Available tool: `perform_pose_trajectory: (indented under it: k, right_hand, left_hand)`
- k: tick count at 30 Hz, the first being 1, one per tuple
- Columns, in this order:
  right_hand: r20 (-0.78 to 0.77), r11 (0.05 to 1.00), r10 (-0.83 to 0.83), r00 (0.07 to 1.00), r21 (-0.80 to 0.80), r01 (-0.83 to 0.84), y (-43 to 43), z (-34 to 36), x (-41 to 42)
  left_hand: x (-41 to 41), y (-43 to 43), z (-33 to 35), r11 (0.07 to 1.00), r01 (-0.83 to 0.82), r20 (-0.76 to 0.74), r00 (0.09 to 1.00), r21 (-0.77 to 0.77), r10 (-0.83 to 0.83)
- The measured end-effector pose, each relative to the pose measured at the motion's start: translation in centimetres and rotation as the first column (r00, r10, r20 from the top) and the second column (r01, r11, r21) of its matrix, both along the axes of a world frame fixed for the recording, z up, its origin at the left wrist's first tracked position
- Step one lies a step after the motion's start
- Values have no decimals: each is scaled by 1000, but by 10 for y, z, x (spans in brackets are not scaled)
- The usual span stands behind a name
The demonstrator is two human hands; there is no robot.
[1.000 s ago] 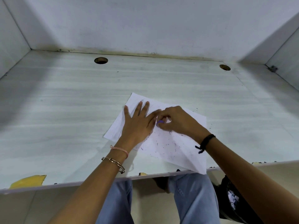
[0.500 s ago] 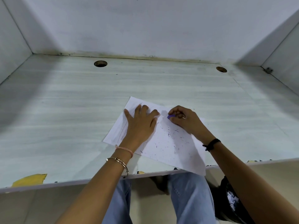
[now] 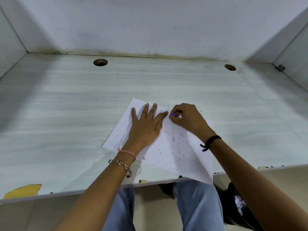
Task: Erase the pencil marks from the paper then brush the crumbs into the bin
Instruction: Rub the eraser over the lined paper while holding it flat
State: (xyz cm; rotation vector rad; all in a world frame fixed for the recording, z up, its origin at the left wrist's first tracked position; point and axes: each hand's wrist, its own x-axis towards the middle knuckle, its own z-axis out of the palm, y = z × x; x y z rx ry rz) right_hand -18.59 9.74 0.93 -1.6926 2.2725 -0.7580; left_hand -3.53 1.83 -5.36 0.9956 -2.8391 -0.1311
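A white sheet of paper [image 3: 175, 152] lies skewed on the pale desk [image 3: 66, 122], its near right corner hanging over the front edge. Dark eraser crumbs [image 3: 176, 139] are scattered over its middle. Faint pencil lines show at its left part. My left hand [image 3: 145, 125] presses flat on the paper with fingers spread. My right hand [image 3: 186, 119] pinches a small purple eraser [image 3: 173, 115] against the paper near its far edge, just right of my left fingertips. A dark bin [image 3: 236, 207] with crumpled paper inside stands on the floor below the desk at the right.
Two round cable holes [image 3: 100, 62] [image 3: 230, 67] sit near the back wall. White partition walls close the desk on both sides. A yellow patch [image 3: 23, 190] marks the front edge at the left. My legs in jeans [image 3: 196, 205] are under the desk.
My right hand has carried the eraser from the paper's middle up toward its far edge. My left hand stays pressed on the sheet, barely shifted.
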Motion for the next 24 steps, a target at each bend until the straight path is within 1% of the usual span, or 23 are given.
perform_pose_trajectory:
  k: [1, 2, 5, 6, 9, 10, 12, 14, 15, 18, 19, 21, 22, 23, 24]
  right_hand:
    - [-5, 1000, -25, 1000, 10, 25, -3, 1, 0]
    - [4, 1000, -10, 1000, 27, 10, -2, 2, 4]
    - [57, 986, 131, 990, 98, -136, 8, 5, 17]
    - [47, 985, 130, 990, 104, -135, 8, 5, 13]
    - [-14, 996, -32, 999, 84, 34, -5, 10, -3]
    - [-31, 995, -41, 999, 95, 44, -8, 11, -2]
    - [-16, 990, 42, 999, 135, -39, -6, 11, 9]
    - [54, 975, 128, 990, 177, -136, 3, 11, 19]
    - [61, 976, 119, 991, 176, -128, 3, 11, 16]
    - [8, 992, -17, 1000, 122, 16, -7, 14, 0]
    - [-18, 992, -15, 1000, 126, 17, -9, 15, 1]
    - [-34, 982, 76, 997, 174, -69, -7, 13, 12]
    - [-8, 972, 127, 992, 201, -123, -4, 12, 18]
    - [18, 966, 149, 989, 209, -150, -1, 13, 20]
    - [16, 972, 128, 992, 195, -128, -1, 13, 16]
  left_hand:
    - [0, 0, 1, 1000, -4, 6, 1000, 7, 4]
    - [0, 1, 4, 1000, -6, 2, 1000, 13, 6]
    - [0, 1, 4, 999, -5, -16, 1000, 43, 6]
    - [0, 1, 3, 999, -1, -16, 1000, 43, 1]
    - [0, -1, 1, 1000, 6, -10, 1000, 11, -6]
    - [0, -1, 2, 1000, 1, -17, 1000, 9, -1]
    - [-1, 0, 4, 1000, -6, -28, 1000, 31, 7]
    - [-1, 0, 1, 999, -3, -28, 1000, 40, 4]
    - [-1, 0, 1, 999, 3, -35, 999, 33, -2]
    - [0, -1, 0, 1000, 10, -46, 999, -3, -10]
    - [0, 0, 2, 1000, 7, -54, 999, -9, -8]
    - [-1, 1, 3, 1000, -1, -49, 999, 10, 2]
    - [-1, 1, 2, 1000, -2, -35, 999, 28, 3]
    - [0, 0, 2, 999, -2, -34, 999, 32, 3]
    - [1, 1, 2, 1000, 0, -30, 1000, 21, 1]
